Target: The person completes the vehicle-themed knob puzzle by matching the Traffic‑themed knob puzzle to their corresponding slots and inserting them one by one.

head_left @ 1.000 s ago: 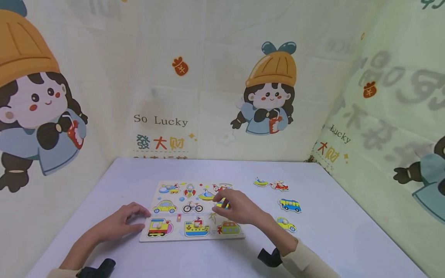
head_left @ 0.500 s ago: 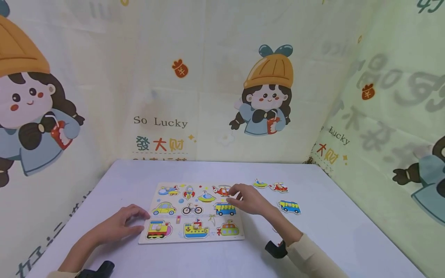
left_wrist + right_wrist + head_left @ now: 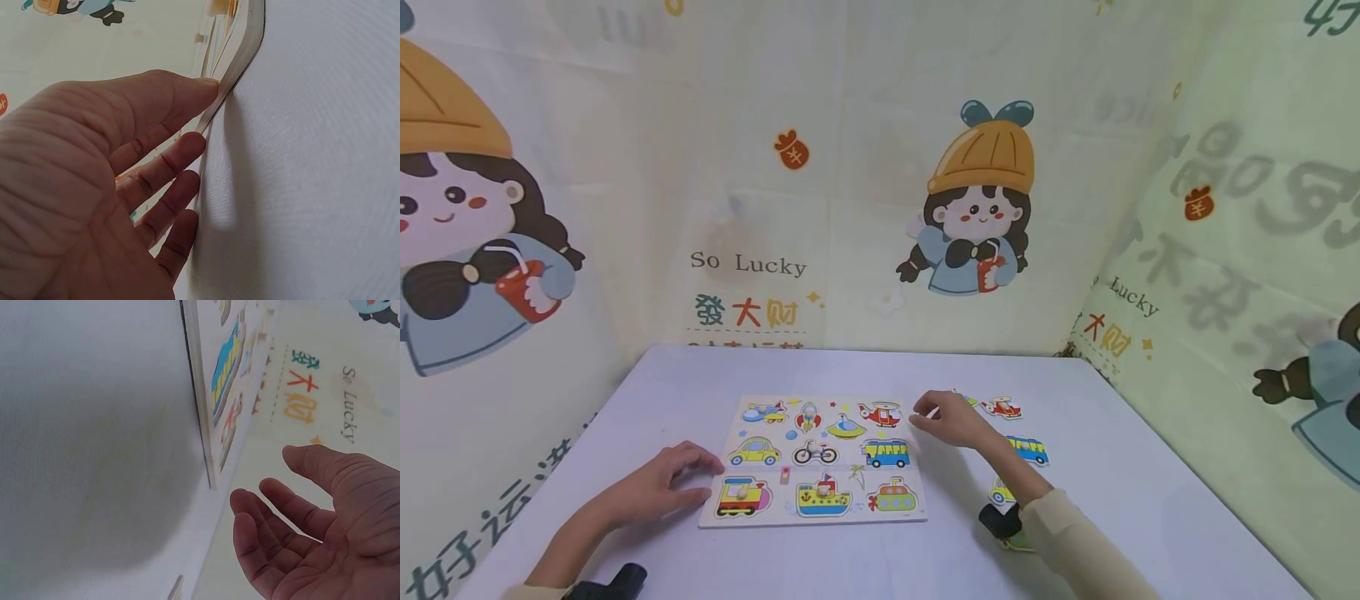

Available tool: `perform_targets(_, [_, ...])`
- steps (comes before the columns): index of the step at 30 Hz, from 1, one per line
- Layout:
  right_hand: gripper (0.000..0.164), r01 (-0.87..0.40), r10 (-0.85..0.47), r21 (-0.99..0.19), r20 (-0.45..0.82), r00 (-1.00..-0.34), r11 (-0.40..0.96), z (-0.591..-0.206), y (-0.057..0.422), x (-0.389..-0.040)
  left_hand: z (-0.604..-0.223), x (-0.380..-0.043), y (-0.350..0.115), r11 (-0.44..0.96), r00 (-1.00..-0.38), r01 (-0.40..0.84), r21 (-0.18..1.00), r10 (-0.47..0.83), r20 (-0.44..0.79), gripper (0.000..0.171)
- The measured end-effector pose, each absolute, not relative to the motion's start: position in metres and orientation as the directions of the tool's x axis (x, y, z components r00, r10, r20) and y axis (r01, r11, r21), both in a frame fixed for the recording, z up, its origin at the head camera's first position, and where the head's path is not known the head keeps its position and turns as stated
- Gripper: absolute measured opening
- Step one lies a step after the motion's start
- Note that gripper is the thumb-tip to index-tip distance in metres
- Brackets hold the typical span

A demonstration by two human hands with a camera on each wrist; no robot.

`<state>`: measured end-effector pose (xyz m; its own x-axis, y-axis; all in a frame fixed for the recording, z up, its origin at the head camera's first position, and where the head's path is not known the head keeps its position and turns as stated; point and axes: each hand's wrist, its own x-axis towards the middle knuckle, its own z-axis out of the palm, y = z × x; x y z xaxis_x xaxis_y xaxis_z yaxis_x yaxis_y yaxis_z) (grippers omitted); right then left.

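A flat puzzle board (image 3: 783, 504) with colourful vehicle pictures lies on the table. Its train piece (image 3: 752, 502) and ship piece (image 3: 823, 502) sit in place, each with a knob. My left hand (image 3: 666, 483) touches the board's left edge; in the left wrist view its thumb and fingertips lie along that edge. Just off the board's upper right corner hovers my right hand (image 3: 951, 418), holding nothing, its fingers loosely bent apart from the thumb. Loose pieces lie to the right: a helicopter (image 3: 1002, 407), a bus (image 3: 1033, 452) and a car (image 3: 1000, 493), the last two partly hidden by my forearm.
Behind my right hand, a yellow-green loose piece (image 3: 967, 398) shows only in part. Another greenish piece (image 3: 1018, 543) peeks out below the black wrist strap (image 3: 1000, 522). The white table (image 3: 850, 567) is enclosed by printed cloth (image 3: 850, 208) at the back and sides.
My right hand has moved right, from above the board's bus and helicopter pictures to just beyond its right edge. My left hand has stayed at the left edge. The head view has shifted slightly.
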<state>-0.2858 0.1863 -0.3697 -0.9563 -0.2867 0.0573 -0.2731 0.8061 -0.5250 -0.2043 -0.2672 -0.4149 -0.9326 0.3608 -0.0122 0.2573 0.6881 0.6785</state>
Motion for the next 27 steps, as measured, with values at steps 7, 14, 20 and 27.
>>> perform_targets(7, [0.018,-0.257,-0.275,-0.548,0.051,-0.960,0.796,-0.370,0.193,-0.296,-0.415,-0.205,-0.267,0.690,-0.934,0.256,0.677,0.358,-0.012,0.032])
perform_targets(14, [0.021,-0.167,-0.215,-0.606,-0.006,-0.977,0.778,-0.372,0.200,-0.311,-0.413,-0.203,-0.266,0.696,-0.937,0.254,0.672,0.350,-0.009,0.031])
perform_targets(20, [0.025,-0.071,-0.137,-0.673,-0.046,-0.989,0.737,-0.375,0.209,-0.321,-0.412,-0.203,-0.265,0.697,-0.939,0.247,0.674,0.345,-0.013,0.031])
perform_targets(27, [0.023,-0.042,-0.082,-0.687,-0.025,-0.996,0.726,-0.378,0.218,-0.329,-0.413,-0.204,-0.267,0.694,-0.937,0.250,0.675,0.349,-0.012,0.031])
